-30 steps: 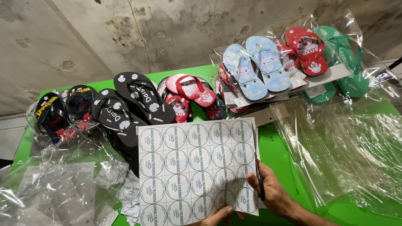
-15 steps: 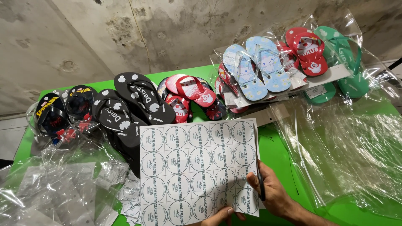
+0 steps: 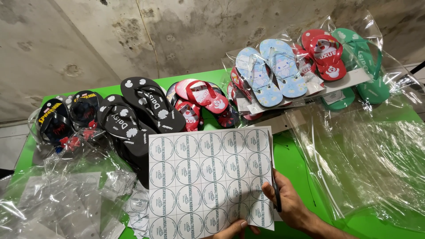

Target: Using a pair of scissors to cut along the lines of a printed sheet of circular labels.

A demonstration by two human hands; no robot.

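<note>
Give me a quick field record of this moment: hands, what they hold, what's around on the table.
right hand: at the right edge of the sticker sheet, a thin dark tool along its fingers
left hand: grips the sheet's bottom edge, mostly out of frame
sheet: white, rows of round stickers, held over the green table
behind sheet: black flip-flops, red pair, light blue pair in clear wrap
far right: red pair and green pair
left and right: loose clear plastic bags

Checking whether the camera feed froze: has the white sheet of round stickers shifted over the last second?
No. The white sheet of round stickers keeps its place below the black flip-flops.
</note>
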